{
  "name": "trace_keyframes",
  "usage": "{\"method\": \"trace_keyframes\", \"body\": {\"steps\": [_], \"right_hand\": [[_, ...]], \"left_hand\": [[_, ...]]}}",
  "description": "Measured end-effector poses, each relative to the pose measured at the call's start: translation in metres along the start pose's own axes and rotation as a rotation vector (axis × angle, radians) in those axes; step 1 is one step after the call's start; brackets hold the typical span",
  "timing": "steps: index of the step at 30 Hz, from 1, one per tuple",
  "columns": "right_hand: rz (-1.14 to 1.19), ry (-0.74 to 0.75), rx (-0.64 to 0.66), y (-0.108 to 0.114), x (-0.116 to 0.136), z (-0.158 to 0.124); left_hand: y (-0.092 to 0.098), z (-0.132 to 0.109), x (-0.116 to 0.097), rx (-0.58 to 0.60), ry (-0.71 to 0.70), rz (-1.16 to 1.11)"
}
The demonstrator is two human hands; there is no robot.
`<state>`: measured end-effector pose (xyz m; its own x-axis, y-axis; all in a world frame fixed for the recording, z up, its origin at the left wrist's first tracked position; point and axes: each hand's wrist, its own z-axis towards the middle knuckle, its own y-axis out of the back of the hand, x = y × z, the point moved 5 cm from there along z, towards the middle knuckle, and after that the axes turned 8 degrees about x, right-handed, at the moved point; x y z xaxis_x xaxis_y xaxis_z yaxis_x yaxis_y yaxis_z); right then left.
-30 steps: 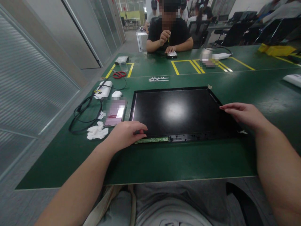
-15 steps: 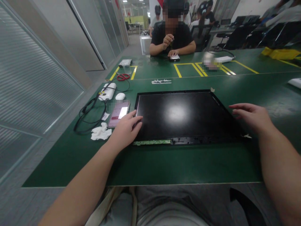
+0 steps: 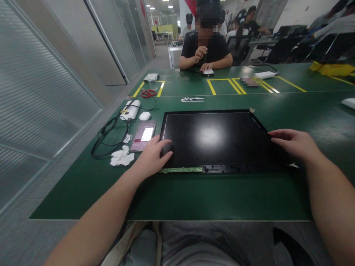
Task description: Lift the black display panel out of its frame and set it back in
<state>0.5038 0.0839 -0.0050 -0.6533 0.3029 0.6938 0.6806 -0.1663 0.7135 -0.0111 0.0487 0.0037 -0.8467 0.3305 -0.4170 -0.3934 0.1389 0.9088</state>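
Where glass walls (image 3: pixel 41 92) run, table (image 3: pixel 194 195) (green) bears panel (image 3: pixel 216 136).

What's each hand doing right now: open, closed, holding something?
Left hand: open, flat on the black panel's left edge, holding nothing.
Right hand: open, fingertips at the panel's right edge, holding nothing.

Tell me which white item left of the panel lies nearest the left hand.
The crumpled tissue, just left of the left hand; the mouse and the adapter lie farther back.
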Motion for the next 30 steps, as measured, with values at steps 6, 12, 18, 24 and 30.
{"method": "trace_keyframes", "body": {"steps": [6,12,18,24,30], "right_hand": [[0.01,-0.03,-0.004,0.001,0.002,-0.002],[-0.015,-0.033,-0.015,0.001,0.003,-0.003],[-0.059,-0.053,-0.026,0.003,0.005,-0.005],[-0.086,-0.069,-0.048,0.002,0.002,-0.002],[-0.089,-0.067,-0.055,0.002,-0.005,0.002]], "left_hand": [[0.0,0.001,0.0,0.014,0.079,-0.205],[-0.004,0.006,0.006,-0.015,0.101,-0.244],[-0.008,0.022,0.018,-0.022,0.107,-0.253],[-0.008,0.032,0.021,-0.078,0.178,-0.263],[-0.008,0.035,0.024,-0.044,0.231,-0.219]]}}
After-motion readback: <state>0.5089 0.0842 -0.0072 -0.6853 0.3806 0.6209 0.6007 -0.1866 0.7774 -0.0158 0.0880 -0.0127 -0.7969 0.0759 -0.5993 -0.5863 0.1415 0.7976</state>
